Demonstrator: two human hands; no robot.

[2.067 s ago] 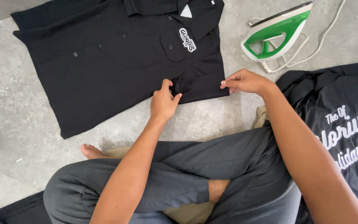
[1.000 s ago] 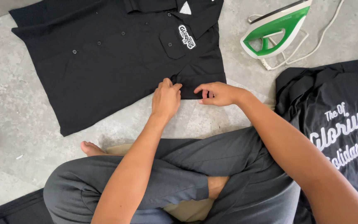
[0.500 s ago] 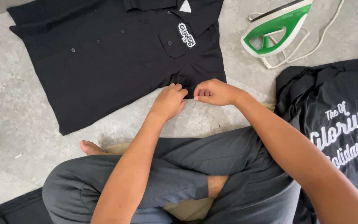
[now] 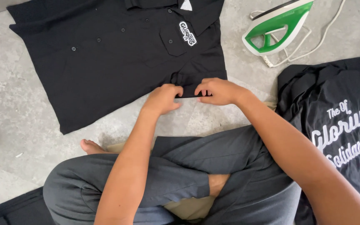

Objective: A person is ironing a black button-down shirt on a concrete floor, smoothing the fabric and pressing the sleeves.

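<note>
Black shirt (image 4: pixel 105 54) hem pinched, left hand (image 4: pixel 162 99), right hand (image 4: pixel 217 91)

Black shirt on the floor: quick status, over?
Both hands, left and right, pinching the black shirt's bottom hem. Shirt flat on concrete floor. Green iron stands clear, upper right.

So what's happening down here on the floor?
A person sits cross-legged on the concrete floor with a black button shirt spread flat in front of them. Their left hand and right hand pinch its near hem side by side. A green and white iron rests off to the right, and another black garment with white lettering lies beside the person's right arm.
</note>
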